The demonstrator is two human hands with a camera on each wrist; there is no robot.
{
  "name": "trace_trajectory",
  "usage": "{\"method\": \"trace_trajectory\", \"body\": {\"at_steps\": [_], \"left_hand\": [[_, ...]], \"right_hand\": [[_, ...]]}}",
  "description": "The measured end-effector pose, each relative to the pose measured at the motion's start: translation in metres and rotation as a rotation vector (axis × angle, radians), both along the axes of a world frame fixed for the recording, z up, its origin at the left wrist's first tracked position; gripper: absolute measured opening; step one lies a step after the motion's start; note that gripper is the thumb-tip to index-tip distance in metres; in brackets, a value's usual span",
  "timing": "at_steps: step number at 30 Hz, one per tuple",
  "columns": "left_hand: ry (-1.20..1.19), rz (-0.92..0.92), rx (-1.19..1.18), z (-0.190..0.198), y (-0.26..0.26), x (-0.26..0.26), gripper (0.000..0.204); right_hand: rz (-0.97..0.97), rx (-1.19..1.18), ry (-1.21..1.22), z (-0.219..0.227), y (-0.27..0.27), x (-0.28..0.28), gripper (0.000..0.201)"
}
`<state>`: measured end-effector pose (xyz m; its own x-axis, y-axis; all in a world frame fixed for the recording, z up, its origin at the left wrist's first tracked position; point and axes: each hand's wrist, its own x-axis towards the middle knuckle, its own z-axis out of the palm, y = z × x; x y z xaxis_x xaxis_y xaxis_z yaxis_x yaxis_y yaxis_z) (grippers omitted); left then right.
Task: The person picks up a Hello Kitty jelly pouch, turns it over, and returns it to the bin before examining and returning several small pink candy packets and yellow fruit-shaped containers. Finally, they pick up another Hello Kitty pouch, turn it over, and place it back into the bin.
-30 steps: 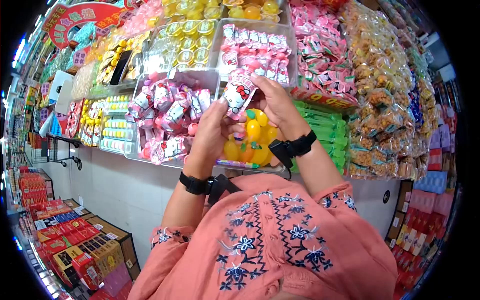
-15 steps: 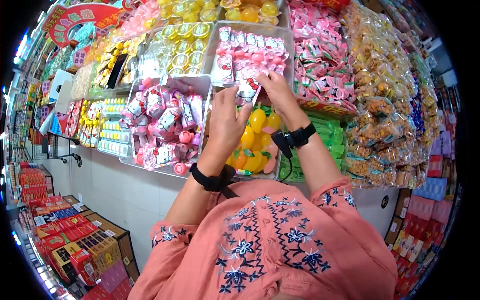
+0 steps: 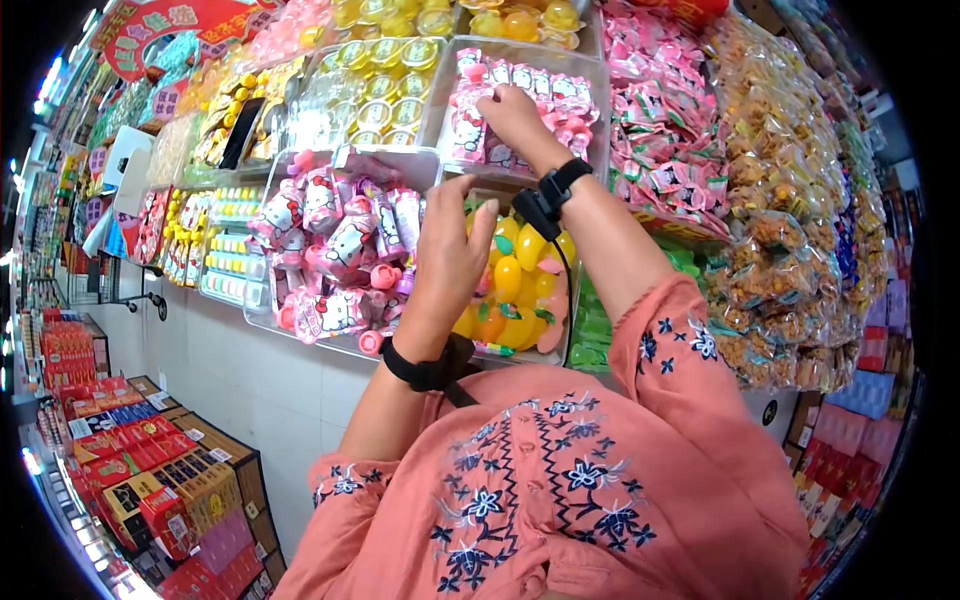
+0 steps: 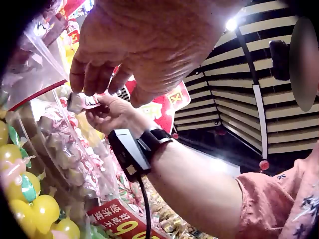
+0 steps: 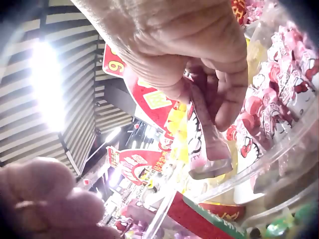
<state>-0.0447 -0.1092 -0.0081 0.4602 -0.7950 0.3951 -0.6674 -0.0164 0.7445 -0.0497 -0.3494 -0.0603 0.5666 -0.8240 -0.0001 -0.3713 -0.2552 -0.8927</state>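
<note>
My right hand (image 3: 518, 125) pinches a pink cartoon-cat candy packet (image 5: 209, 144) between thumb and fingers. It is over the clear bin (image 5: 264, 162) of similar pink packets (image 3: 545, 88), and the packet hangs down from my fingertips in the right wrist view. My left hand (image 3: 447, 250) holds nothing. Its fingers are loosely extended in the air between a second bin of pink packets (image 3: 345, 245) and yellow fruit-shaped sweets (image 3: 508, 278). In the left wrist view, the left fingers overlap the packet near the right hand.
Bins of yellow-lidded jelly cups (image 3: 385, 75) lie behind and left. Pink wrapped sweets (image 3: 660, 130) and bagged brown snacks (image 3: 765, 220) fill the right side. Green packets (image 3: 595, 325) are beside the yellow sweets. Stacked boxes (image 3: 150, 480) stand on the floor at left.
Both hands were together around the packet. The left hand has let go and drawn back slightly; the right hand has carried the packet forward over the back bin.
</note>
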Motion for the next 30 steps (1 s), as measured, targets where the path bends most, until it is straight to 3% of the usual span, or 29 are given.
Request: {"method": "trace_trajectory", "body": {"at_steps": [2,4,6,9,14,16,20,23,30], "left_hand": [[0.005,0.027,-0.005,0.010,-0.008,0.008,0.035],[0.002,0.059,0.015,0.025,-0.019,0.027,0.033],[-0.144,0.124,-0.011,0.033,-0.037,0.059,0.036],[-0.062,0.067,0.000,0.067,-0.059,0.093,0.038],[-0.150,0.013,-0.013,0.073,-0.087,0.118,0.041],[-0.196,0.006,0.070,0.075,-0.093,0.122,0.044],[-0.255,0.056,0.262,0.035,-0.120,0.148,0.043],[-0.283,0.054,0.418,0.029,-0.127,0.152,0.038],[-0.288,-0.205,0.417,0.011,-0.154,0.166,0.031]], "right_hand": [[0.059,0.058,0.057,-0.002,-0.002,0.009,0.035],[0.020,-0.036,0.037,-0.008,-0.003,0.019,0.037],[0.030,-0.016,0.052,0.001,0.004,0.021,0.038],[0.022,0.030,0.056,0.003,0.007,0.029,0.038],[0.065,-0.028,0.246,-0.021,-0.003,0.047,0.035],[0.069,-0.023,0.181,-0.027,0.000,0.046,0.037],[0.107,-0.050,0.079,-0.047,0.001,0.050,0.038],[0.127,-0.053,0.097,-0.049,0.001,0.050,0.036],[0.136,-0.043,0.204,-0.038,0.002,0.042,0.035]]}}
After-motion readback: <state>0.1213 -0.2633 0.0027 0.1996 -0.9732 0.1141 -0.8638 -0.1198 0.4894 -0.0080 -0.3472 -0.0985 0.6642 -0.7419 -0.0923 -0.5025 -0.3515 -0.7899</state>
